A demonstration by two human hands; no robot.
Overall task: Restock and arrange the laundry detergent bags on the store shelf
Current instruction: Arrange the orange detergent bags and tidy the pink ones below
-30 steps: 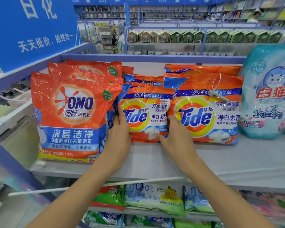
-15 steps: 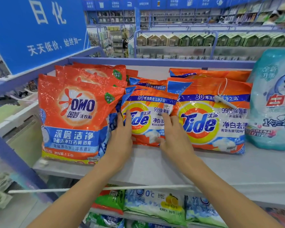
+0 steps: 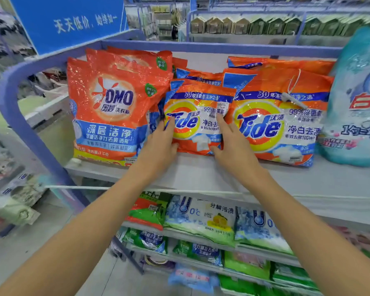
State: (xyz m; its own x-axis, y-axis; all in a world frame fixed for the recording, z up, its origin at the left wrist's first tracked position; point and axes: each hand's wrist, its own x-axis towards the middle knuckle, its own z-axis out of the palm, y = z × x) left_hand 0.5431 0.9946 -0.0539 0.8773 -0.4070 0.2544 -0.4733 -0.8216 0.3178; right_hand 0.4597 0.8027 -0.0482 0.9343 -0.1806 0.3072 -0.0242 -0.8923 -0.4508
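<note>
**Orange row close to straight, middle bag between my palms**

Plastic film, glossy and crinkled, wraps every bag on this shelf (image 3: 201,176) and throws back the store light in small creases. My left hand (image 3: 158,144) lies against the left edge of the small Tide (image 3: 198,116), fingers (image 3: 168,127) straight and close together. My right hand (image 3: 233,146) rests on its right front, fingers straight and a little spread, thumb near the bottom edge. Neither hand pinches anything; both press the bag from its two sides.

The small Tide leans back on the top shelf between the OMO bag (image 3: 107,112) and the big Tide (image 3: 280,122), crowded against both. More orange bags stand behind each front one, so I judge the restocking mostly done. What is left looks like tidying. The small Tide needs squaring so its face points straight out, the cramped gap on its left needs easing, and the front line needs evening, since the OMO bag sits nearer the edge than the rest.

These bags are soft pillows, flat at the sealed tops and plump lower down, so I expect them to slump rather than stand by themselves. A hard white tag (image 3: 294,99) on a thin wire loop hangs on the big Tide. At the far right stands a rounder teal bag (image 3: 359,116). The shelf itself is smooth pale grey with a blue rail behind.
</note>
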